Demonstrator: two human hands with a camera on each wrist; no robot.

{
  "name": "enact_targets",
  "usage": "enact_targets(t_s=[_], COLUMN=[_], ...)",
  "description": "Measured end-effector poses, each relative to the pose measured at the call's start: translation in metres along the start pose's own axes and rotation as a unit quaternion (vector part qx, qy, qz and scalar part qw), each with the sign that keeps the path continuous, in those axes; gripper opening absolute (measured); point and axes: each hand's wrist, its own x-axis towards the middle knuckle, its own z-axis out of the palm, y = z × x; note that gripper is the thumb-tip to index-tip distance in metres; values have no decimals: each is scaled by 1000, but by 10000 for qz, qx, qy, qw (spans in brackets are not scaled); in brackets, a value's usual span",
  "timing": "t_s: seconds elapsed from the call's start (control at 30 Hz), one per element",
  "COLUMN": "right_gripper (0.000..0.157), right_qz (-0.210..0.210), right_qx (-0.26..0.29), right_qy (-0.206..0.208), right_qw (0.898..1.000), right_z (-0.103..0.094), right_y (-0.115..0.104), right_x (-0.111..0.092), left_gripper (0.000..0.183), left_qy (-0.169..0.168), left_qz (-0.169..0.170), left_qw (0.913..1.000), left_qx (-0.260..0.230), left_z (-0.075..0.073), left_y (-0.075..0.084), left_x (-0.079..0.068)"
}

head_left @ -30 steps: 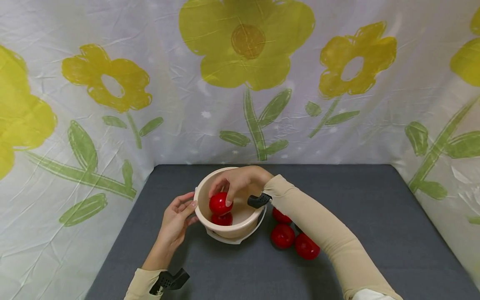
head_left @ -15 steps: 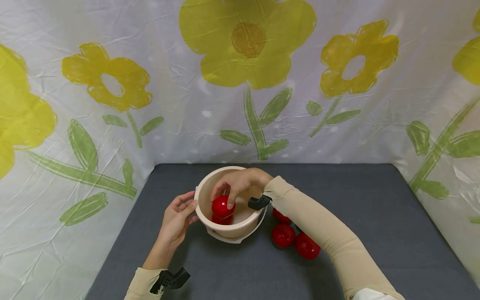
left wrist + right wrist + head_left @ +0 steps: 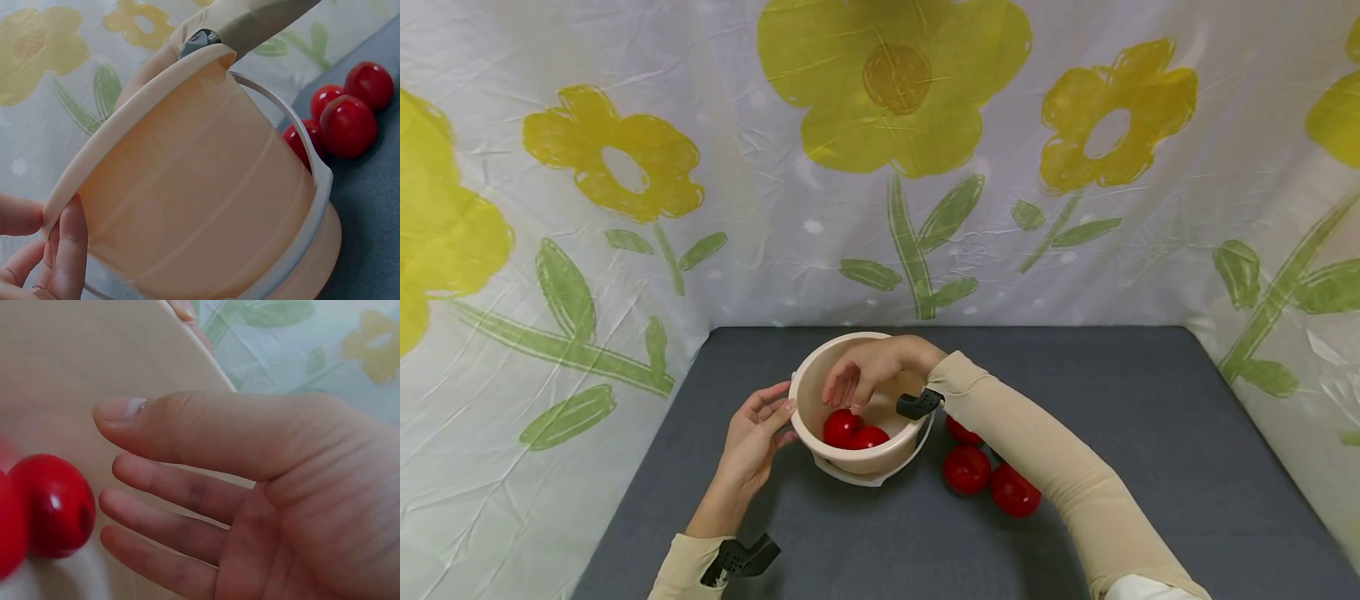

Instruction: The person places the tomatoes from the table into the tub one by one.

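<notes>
A cream bucket (image 3: 880, 464) stands on the dark table, tilted a little in the head view. My left hand (image 3: 748, 442) pinches its rim at the left; in the left wrist view the thumb lies on one side of the rim and the fingers (image 3: 73, 240) on the other. Inside the bucket lie two glossy red balls (image 3: 841, 427), side by side. My right hand (image 3: 876, 365) hangs inside the opening, just above them, holding nothing. The right wrist view shows its fingers spread loosely, with a gap to the nearest red ball (image 3: 56, 506).
Several more red balls (image 3: 966, 470) sit on the table (image 3: 850, 542) right of the bucket, partly under the right forearm. The bucket's pale handle (image 3: 319, 181) hangs down around its near side. A flowered curtain (image 3: 805, 250) surrounds the table.
My right hand has lowered a red ball into the bucket and let go of it; its fingers have opened. Two balls now show at the bottom. The left hand stays on the rim.
</notes>
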Motion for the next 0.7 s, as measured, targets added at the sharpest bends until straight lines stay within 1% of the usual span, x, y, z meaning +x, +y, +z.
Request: enact_targets(t_s=[0.3, 0.5, 0.57, 0.7], right_gripper=[46, 48, 49, 51], right_qz=[-50, -54, -138, -374], right_qx=[-48, -20, 14, -207], right_qy=[51, 168, 166, 306], right_qw=[10000, 9998, 9998, 9986], right_z=[0, 0, -3, -14], right_y=[1, -2, -6, -22], right_x=[1, -1, -4, -16], left_gripper=[42, 40, 39, 38], left_qy=[16, 52, 80, 92], left_qz=[-29, 7, 21, 24], left_qw=[10000, 10000, 10000, 9999], left_qx=[-19, -10, 14, 34], left_z=[1, 1, 0, 0], left_y=[0, -1, -2, -2], left_x=[0, 1, 1, 1])
